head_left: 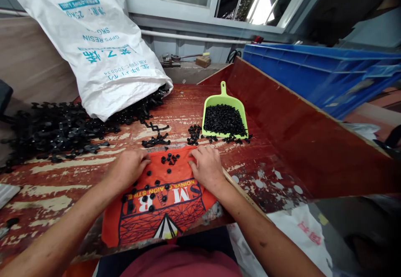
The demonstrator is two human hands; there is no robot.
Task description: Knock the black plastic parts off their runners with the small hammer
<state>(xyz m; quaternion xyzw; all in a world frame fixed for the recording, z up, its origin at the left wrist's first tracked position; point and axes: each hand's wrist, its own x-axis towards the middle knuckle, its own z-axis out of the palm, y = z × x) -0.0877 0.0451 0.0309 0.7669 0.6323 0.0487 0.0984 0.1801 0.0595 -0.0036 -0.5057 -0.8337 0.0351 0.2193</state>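
An orange printed cloth (184, 191) lies over the front edge of the worn red table. My left hand (130, 168) is closed on its far left corner, and my right hand (206, 166) pinches its far right corner. Several small black plastic pieces (171, 158) are scattered on the cloth between and below my hands. Just beyond the cloth lie more black pieces (194, 134) and a small branched black part (156, 139). Behind them a lime green dustpan (223, 88) holds a heap of the same small black pieces.
A large white sack (115, 51) stands at the back left, black branched parts (56, 130) spilling from its mouth across the table. A brown board (282, 126) walls the right side, with a blue crate (300, 72) behind it. A white bag (297, 235) lies below right.
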